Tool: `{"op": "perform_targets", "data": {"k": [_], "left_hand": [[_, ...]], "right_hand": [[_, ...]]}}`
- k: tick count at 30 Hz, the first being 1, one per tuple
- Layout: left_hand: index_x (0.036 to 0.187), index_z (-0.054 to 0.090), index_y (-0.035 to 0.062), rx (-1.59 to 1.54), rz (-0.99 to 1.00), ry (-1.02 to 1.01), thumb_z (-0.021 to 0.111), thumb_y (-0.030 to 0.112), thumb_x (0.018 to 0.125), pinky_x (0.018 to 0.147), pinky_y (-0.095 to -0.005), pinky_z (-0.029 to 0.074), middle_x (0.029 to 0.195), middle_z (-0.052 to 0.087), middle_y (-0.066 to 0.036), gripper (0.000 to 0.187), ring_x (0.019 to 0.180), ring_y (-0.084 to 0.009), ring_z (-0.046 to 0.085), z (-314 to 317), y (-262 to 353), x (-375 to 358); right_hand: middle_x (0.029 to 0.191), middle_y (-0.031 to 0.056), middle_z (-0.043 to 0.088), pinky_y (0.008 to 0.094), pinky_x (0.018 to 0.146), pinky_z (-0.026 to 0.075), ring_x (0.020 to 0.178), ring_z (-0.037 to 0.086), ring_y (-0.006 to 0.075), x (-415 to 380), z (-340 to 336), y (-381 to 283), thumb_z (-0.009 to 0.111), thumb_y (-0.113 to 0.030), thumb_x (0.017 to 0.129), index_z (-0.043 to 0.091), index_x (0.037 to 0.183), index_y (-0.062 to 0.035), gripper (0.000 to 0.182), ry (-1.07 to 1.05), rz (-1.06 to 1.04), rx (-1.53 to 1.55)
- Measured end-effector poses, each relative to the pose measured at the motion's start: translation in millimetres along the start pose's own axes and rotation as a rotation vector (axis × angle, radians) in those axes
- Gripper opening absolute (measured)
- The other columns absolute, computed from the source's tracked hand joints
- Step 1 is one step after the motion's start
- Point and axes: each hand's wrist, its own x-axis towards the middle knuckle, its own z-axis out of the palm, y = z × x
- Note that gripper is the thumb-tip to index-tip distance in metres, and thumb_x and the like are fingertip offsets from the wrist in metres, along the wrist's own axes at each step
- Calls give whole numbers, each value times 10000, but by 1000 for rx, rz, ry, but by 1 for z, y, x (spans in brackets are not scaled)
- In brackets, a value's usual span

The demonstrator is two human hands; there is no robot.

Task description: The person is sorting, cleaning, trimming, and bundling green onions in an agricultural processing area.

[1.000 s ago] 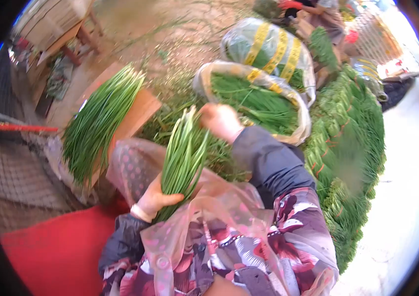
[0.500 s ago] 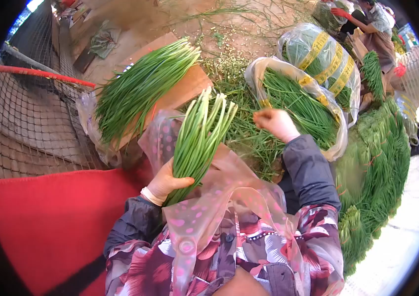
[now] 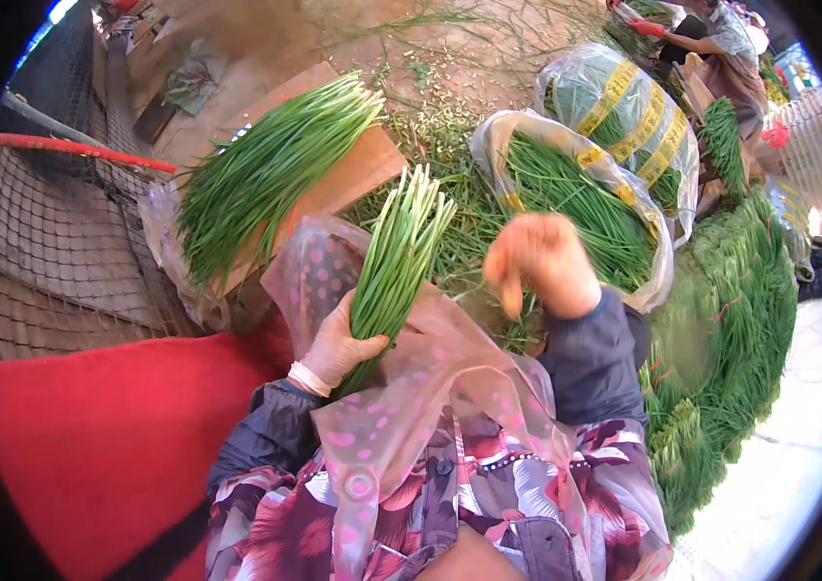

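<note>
My left hand (image 3: 331,351) is closed around the lower part of a bunch of garlic chives (image 3: 401,257), held over my lap with the pale stem ends pointing up and away. A thin glove covers this hand. My right hand (image 3: 548,259) is raised to the right of the bunch, apart from it, fingers bent downward and smeared by motion. It is in front of an open plastic bag (image 3: 490,145) full of loose chives (image 3: 580,198). To the left, a big pile of chives (image 3: 275,174) lies on a flat board (image 3: 372,167). A clear spotted apron (image 3: 469,339) covers my lap.
Behind the open bag stands another stuffed bag with yellow printed bands (image 3: 624,111). Tied chive bundles (image 3: 721,358) are stacked at my right. Cut scraps (image 3: 449,223) litter the ground. Red cloth (image 3: 120,436) and netting (image 3: 52,261) are at left. Another person (image 3: 721,44) works at far right.
My right hand has come up closer to the camera, its fingers turning downward. My left hand still grips the chive bunch, almost unmoved. The view has shifted slightly.
</note>
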Motion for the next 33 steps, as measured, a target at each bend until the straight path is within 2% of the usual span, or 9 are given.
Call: {"op": "perform_targets", "data": {"k": [4, 7, 10, 15, 18, 22, 26, 29, 33], "left_hand": [[1380, 359, 11, 179, 86, 38, 700, 2, 735, 933, -276, 431, 1166, 569, -45, 730, 1051, -135, 549, 5, -7, 5], [1383, 353, 4, 279, 93, 53, 705, 24, 736, 934, -273, 426, 1163, 569, -43, 737, 1058, -128, 540, 7, -6, 4], [1382, 351, 3, 207, 64, 39, 705, 21, 737, 942, -272, 421, 1173, 563, -38, 737, 1068, -124, 532, 3, -5, 4], [1386, 349, 13, 60, 27, -40, 693, -15, 733, 962, -274, 413, 1203, 543, -31, 739, 1094, -124, 517, 8, -2, 5], [1385, 351, 22, 77, 15, -96, 687, -43, 739, 976, -277, 410, 1236, 531, -34, 731, 1122, -122, 507, 11, -6, 3], [1377, 365, 36, -124, -34, -91, 687, -60, 753, 971, -293, 427, 1243, 542, -37, 709, 1123, -132, 525, 6, 3, 5], [1373, 374, 44, -159, -25, -99, 685, -69, 752, 959, -299, 441, 1232, 552, -37, 703, 1107, -136, 539, 0, 4, 9], [1368, 376, 42, -105, 12, -62, 694, -70, 747, 955, -293, 441, 1218, 555, -38, 707, 1096, -135, 542, 9, 1, 9], [1362, 382, 46, -53, 71, -14, 687, -84, 750, 933, -297, 461, 1194, 567, -43, 696, 1067, -142, 560, 9, 0, 9]], "right_hand": [[682, 86, 662, 327, 591, 505, 620, 657, 207, 26, 45, 41, 694, -368, 819, 677, 932, -37, 351, 37, -97, -922], [644, 26, 625, 305, 571, 492, 599, 634, 154, 21, 64, 40, 681, -253, 850, 662, 897, -18, 240, -270, 143, -190], [685, 30, 620, 254, 547, 471, 549, 571, 99, -10, 32, -7, 657, -236, 885, 658, 889, 2, 238, -413, 57, -68], [647, 52, 640, 261, 527, 472, 519, 567, 110, 49, -15, 35, 692, -239, 850, 565, 1260, -15, 484, 280, 3, -460], [685, 31, 629, 226, 499, 436, 561, 555, 84, 61, -2, 43, 637, -174, 891, 626, 1097, 24, 286, 101, 64, -346], [577, 36, 562, 249, 469, 402, 454, 489, 119, 25, -34, 12, 520, -259, 936, 643, 906, -24, 267, 203, -368, 316], [754, 69, 680, 242, 523, 479, 579, 599, 100, 17, -7, 17, 629, -363, 860, 676, 956, 18, 395, 156, 70, -153], [765, 125, 687, 388, 693, 524, 687, 673, 296, 34, 38, 43, 695, -451, 793, 702, 928, -84, 392, 131, -83, -869], [621, 69, 632, 298, 524, 486, 554, 634, 166, 26, 56, 44, 638, -247, 854, 665, 808, -39, 214, -72, -28, -410]]}}
